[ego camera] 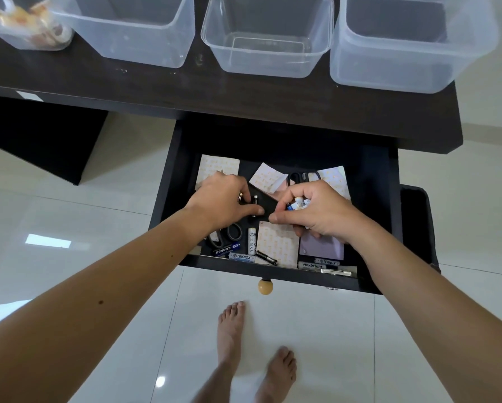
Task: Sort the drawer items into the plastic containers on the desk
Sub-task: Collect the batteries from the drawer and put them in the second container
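The black drawer (168, 181) stands pulled out below the desk. My right hand (316, 212) is closed around a bunch of batteries (297, 204) over the drawer's middle. My left hand (223, 199) pinches a small black battery (255, 200) between finger and thumb. Loose batteries (252, 241) lie along the drawer's front, beside grey-handled scissors (229, 234). Black scissors (302, 176) rest at the back among patterned paper sheets (277, 245). Three empty clear plastic containers (268, 36) stand on the desk, and a fourth one (25, 24) at the far left holds tape rolls.
The dark desk top (156, 82) runs across the upper view, its front edge over the drawer. A round wooden knob (265, 287) sticks out from the drawer front. A dark object (417, 228) stands to the drawer's right. My bare feet (255, 353) are on white floor tiles.
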Demonstrator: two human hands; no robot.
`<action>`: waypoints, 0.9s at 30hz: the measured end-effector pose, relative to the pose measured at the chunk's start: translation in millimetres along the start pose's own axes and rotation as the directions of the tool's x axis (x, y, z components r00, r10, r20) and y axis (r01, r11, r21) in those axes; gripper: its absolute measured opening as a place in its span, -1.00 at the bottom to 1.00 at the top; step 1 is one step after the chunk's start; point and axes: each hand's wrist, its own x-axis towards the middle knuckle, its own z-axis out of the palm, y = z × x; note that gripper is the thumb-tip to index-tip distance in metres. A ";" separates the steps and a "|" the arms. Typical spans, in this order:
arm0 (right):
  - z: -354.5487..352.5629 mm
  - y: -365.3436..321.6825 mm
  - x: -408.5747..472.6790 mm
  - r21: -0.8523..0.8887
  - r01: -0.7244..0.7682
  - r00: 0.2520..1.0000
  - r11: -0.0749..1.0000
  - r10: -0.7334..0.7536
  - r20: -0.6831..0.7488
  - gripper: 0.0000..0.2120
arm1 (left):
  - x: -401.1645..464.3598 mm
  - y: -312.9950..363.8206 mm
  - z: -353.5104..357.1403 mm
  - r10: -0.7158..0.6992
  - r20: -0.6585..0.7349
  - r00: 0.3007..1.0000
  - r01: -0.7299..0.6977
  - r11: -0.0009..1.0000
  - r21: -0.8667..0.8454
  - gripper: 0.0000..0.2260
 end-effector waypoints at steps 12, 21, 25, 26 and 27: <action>19.8 0.4 12.9 -0.322 0.144 0.989 0.936 -0.147 0.016 -0.77 | -23.5 -26.9 -25.7 -0.013 -0.037 0.999 -0.005 0.891 -0.455 -0.88; 38.9 -2.8 23.4 -0.659 0.237 0.971 0.714 -0.149 0.187 -0.50 | -31.7 -35.8 -10.8 -0.041 0.031 0.999 0.051 0.788 -0.614 -0.95; 38.4 2.2 26.2 -0.591 0.214 0.976 0.778 -0.152 0.154 -0.62 | -34.4 -33.7 -13.7 -0.008 0.010 1.000 0.013 0.741 -0.671 -0.80; 38.4 3.8 26.8 -0.560 0.205 0.978 0.803 -0.151 0.142 -0.65 | -34.9 -33.6 -14.7 0.024 0.003 1.000 -0.016 0.738 -0.675 -0.73; 37.5 4.9 26.5 -0.525 0.198 0.980 0.828 -0.152 0.129 -0.67 | -35.3 -33.9 -14.9 0.052 -0.001 0.999 -0.040 0.749 -0.662 -0.69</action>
